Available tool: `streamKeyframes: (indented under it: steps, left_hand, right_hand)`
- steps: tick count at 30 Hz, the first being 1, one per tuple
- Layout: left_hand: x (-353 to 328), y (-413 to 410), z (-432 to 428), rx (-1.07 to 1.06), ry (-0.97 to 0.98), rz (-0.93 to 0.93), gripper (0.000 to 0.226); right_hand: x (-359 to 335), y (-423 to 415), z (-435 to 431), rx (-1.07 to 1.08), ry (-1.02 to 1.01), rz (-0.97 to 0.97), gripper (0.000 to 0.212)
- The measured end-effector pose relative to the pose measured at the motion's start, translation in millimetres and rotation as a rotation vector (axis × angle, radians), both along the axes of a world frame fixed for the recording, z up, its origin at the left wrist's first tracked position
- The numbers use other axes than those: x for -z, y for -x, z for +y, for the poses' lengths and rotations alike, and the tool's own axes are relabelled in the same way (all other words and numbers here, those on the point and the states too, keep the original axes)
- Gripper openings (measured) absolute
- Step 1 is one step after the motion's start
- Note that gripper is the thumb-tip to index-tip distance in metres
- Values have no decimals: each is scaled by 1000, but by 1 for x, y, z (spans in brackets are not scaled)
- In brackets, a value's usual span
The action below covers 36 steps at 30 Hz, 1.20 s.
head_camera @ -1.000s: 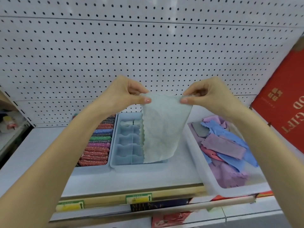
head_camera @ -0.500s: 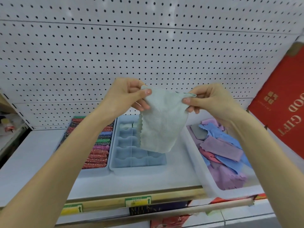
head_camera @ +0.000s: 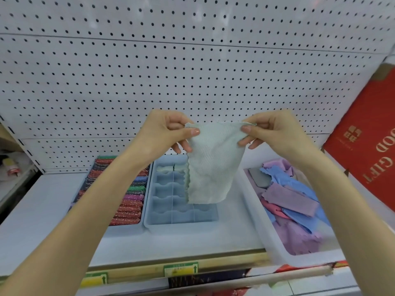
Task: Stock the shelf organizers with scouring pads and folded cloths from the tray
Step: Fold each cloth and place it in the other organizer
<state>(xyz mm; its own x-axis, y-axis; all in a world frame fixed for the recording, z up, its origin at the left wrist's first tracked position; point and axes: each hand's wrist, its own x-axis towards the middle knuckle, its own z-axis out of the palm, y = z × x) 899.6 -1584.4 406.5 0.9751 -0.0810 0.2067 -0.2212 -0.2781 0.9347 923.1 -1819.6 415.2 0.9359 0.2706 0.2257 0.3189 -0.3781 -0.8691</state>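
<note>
A pale green cloth (head_camera: 211, 163) hangs in the air above the shelf. My left hand (head_camera: 166, 133) pinches its top left corner and my right hand (head_camera: 271, 133) pinches its top right corner. Below it lies a light blue organizer (head_camera: 168, 214) with wavy dividers; a pale item sits in its far row. To its left a second organizer holds rows of glittery scouring pads (head_camera: 128, 201) in red, green, blue and pink. At the right a white tray (head_camera: 267, 238) holds loose blue, purple, pink and grey cloths (head_camera: 292, 201).
A white pegboard wall (head_camera: 192, 71) rises behind the shelf. A red gift box (head_camera: 367, 133) leans at the far right. The shelf's front edge carries a wooden strip with price labels (head_camera: 180, 269). Another shelf with small items sits at the far left (head_camera: 10, 165).
Both hands have stayed at the cloth's top corners and rose a little. The cloth, first hanging long, now hangs shorter and wider, folded over.
</note>
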Motion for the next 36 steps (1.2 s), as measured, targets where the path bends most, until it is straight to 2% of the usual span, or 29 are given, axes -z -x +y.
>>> streamKeyframes:
  steps: [5, 8, 14, 17, 20, 24, 27, 28, 33, 36]
  left_hand:
    - [1, -4, 1, -23, -6, -14, 5]
    - [1, -3, 1, 35, 88, -28, 7]
    - [-17, 7, 9, 354, 283, -63, 5]
    - [-19, -3, -4, 434, 394, -56, 5]
    - [-16, -13, -22, 483, 514, -42, 9]
    - [-10, -23, -29, 503, 624, -14, 24]
    - [-9, -28, -33, 435, 607, 20, 15]
    - [-8, -29, -34, 428, 616, 33, 12]
    - [-8, -31, -40, 376, 690, 124, 30]
    - [-9, -28, -45, 276, 634, 189, 27]
  right_hand:
    - [-2, -1, -1, -14, -7, 20, 7]
    - [-7, 3, -4, -59, -87, 28, 8]
    - [-21, 15, -17, -542, -305, 189, 10]
    - [-19, 3, 2, -606, -380, 196, 10]
    - [-12, -6, 23, -592, -437, 169, 14]
    - [-15, -8, 34, -513, -473, -1, 9]
    - [-18, -8, 38, -379, -476, -115, 25]
    - [-19, -8, 40, -345, -492, -119, 31]
    - [-23, -8, 42, -255, -402, -115, 38]
    - [-23, -9, 43, -265, -330, -93, 37]
